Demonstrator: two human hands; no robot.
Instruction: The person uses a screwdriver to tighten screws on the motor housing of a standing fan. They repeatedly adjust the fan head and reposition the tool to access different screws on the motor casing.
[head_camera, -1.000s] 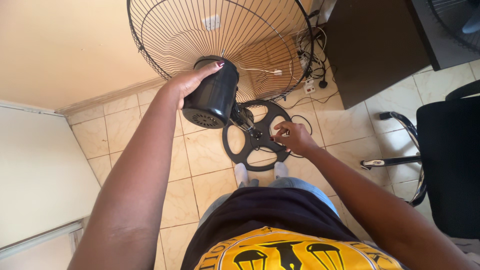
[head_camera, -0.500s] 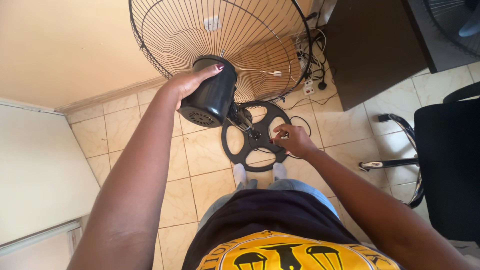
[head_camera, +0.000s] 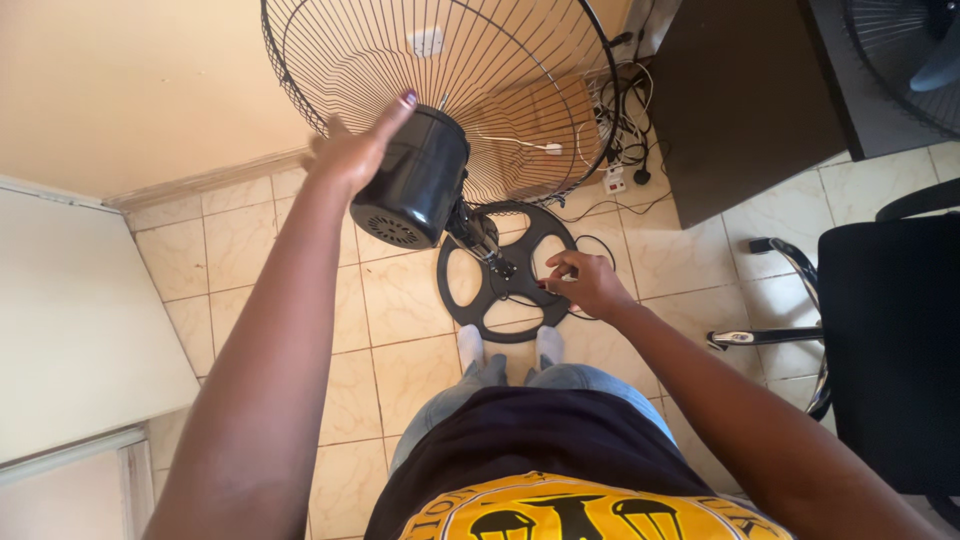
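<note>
So we've got our left hand (head_camera: 350, 155) up against the black motor housing (head_camera: 415, 180) of the standing fan, fingers spread and laid along its side rather than wrapped round it, which looks like it's just there to steady the head so it doesn't swing. The wire cage (head_camera: 440, 90) sits right behind the housing, tilted toward the wall, with no blades that we can make out through it. Lower down, our right hand (head_camera: 585, 285) is at the neck of the pole (head_camera: 480, 235), fingers bunched together and pinching something small there, maybe a knob or screw, too tiny to tell. The round black base (head_camera: 510, 280) is flat on the tiled floor (head_camera: 260, 270) just ahead of our socked feet. There's a tangle of cables (head_camera: 625, 140) by the dark cabinet (head_camera: 750, 100) and a black chair (head_camera: 880, 340) off to the right.
</note>
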